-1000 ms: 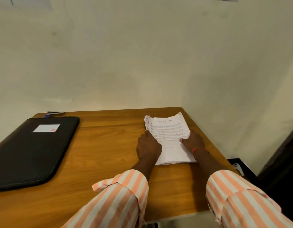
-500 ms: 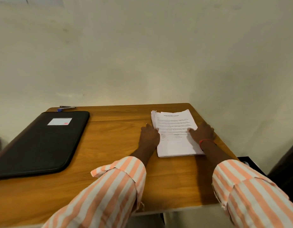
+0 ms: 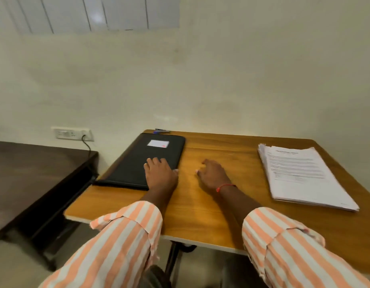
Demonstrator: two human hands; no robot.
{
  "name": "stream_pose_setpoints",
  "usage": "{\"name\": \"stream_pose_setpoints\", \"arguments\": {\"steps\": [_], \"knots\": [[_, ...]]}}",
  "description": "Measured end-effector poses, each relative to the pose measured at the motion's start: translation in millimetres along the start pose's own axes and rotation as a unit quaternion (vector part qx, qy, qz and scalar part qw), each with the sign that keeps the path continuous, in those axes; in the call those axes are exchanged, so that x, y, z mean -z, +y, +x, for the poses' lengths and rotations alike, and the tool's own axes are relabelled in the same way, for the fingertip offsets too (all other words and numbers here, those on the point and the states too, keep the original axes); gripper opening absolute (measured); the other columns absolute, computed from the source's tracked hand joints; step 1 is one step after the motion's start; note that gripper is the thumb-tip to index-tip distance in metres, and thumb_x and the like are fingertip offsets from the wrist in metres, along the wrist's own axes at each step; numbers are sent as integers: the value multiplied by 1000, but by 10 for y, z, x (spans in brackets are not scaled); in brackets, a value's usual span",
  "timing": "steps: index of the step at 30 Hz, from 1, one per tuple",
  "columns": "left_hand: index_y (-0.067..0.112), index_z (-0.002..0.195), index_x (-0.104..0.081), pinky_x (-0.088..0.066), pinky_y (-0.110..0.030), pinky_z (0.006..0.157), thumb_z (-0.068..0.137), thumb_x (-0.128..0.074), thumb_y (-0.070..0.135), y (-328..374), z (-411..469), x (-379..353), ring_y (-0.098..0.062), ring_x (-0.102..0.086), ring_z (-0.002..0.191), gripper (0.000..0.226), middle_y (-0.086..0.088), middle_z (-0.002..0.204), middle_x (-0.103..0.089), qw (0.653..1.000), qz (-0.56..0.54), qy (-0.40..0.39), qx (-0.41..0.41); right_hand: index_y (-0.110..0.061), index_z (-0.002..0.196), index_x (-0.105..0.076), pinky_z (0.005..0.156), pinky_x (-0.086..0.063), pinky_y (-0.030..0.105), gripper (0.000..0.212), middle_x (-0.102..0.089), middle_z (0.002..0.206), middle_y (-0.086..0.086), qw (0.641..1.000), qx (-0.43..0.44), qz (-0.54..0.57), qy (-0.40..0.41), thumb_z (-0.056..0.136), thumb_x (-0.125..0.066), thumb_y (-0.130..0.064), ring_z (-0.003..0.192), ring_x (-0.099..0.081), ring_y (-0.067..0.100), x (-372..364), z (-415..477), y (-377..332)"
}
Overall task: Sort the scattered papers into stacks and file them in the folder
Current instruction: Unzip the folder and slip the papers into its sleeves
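1 black folder (image 3: 136, 161), closed, on left of table (image 3: 200, 208); left hand (image 3: 160, 173) flat on its near corner, fingers relaxed. Right hand (image 3: 213, 174) just beside, over bare wood, fingers loose, holding nothing. 1 paper stack (image 3: 300, 175) far right, well apart. 1 pen (image 3: 161, 131) behind folder.

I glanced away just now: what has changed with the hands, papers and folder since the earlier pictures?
Both hands let go of the paper stack and moved left: the left hand now rests on the black folder, the right hand is over the table between folder and stack. Stack, closed folder and pen stayed put.
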State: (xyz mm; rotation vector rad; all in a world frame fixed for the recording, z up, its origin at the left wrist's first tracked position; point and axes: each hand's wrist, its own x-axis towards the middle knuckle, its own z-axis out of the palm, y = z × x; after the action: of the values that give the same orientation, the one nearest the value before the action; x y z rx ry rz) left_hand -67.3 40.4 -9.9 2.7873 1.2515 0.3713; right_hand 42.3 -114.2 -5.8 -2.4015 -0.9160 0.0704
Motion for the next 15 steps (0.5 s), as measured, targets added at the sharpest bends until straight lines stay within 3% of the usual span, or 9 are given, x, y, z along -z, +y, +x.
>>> {"name": "stream_pose_setpoints", "arguments": {"steps": [2,4,8,10,13,15], "knots": [[14,157,-30,-10,-66,119,92,-37,76,-265,10,52,-47,-16,151,90,-23,163,-25,996,-3,-71,54,-14,147,-45,112,-39,40,56,-50,146,12,999,33,7,-40,99,-56,-40,133,-47,29,-311,57,-336],[21,161,-21,-5,-70,118,92,-29,79,-465,-5,51,-47,-8,153,91,-21,167,-15,993,-4,-105,47,-17,151,-41,116,-36,41,54,-46,151,11,997,45,23,-64,102,-52,-37,138,-43,28,-559,166,-602],[32,161,-20,-3,-67,121,92,-21,81,-660,-103,-56,-40,-6,155,85,-12,169,-14,996,-14,-84,-17,-27,148,-48,120,-28,45,44,-36,158,9,995,60,4,-80,104,-40,-25,146,-33,26,-673,394,-792],[34,161,-21,-3,-65,122,91,-20,83,-736,-121,-54,-37,-6,156,85,-9,169,-15,996,-12,-81,-30,-28,147,-48,120,-28,46,43,-33,160,9,994,53,-27,-91,105,-39,-29,147,-31,26,-660,483,-811],[36,160,-22,-3,-64,123,90,-20,84,-797,-164,-38,-35,-6,156,85,-6,169,-16,995,-15,-86,-49,-24,152,-40,119,-30,45,51,-30,161,11,994,17,-31,-100,104,-44,-41,147,-31,30,-689,528,-829],[38,160,-22,-3,-62,123,89,-20,85,-838,-205,-19,-32,-5,157,85,-4,169,-17,994,-26,-85,-71,-19,153,-38,115,-36,42,56,-33,157,14,998,-26,25,-53,102,-52,-40,144,-36,32,-715,528,-850]]}}
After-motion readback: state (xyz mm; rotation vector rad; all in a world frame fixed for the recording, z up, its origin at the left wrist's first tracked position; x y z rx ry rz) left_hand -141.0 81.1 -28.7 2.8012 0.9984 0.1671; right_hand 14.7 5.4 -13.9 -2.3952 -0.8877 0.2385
